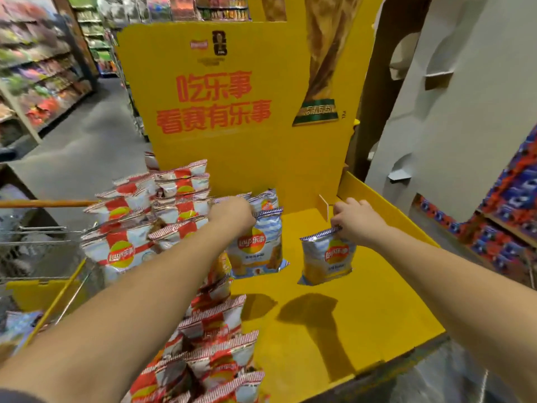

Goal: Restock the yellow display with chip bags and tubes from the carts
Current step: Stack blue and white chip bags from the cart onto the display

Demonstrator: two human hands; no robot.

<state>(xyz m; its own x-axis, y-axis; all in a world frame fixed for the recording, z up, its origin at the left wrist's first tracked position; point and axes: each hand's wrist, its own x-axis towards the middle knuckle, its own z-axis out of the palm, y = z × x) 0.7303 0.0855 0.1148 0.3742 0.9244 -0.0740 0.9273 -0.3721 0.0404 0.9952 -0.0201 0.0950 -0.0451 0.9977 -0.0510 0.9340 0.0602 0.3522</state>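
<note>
Head view shows your right hand (356,219) pinching the top seam of a blue chip bag (327,258), upright over the yellow display (334,330) floor, right of centre. Your left hand (232,212) grips the top of another blue bag (255,245) just beside the red-and-white bags (174,205) stacked along the left. A wire cart (43,248) stands further left.

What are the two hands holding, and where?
Each hand pinches a blue chip bag by its top edge: left hand one bag, right hand another.
</note>
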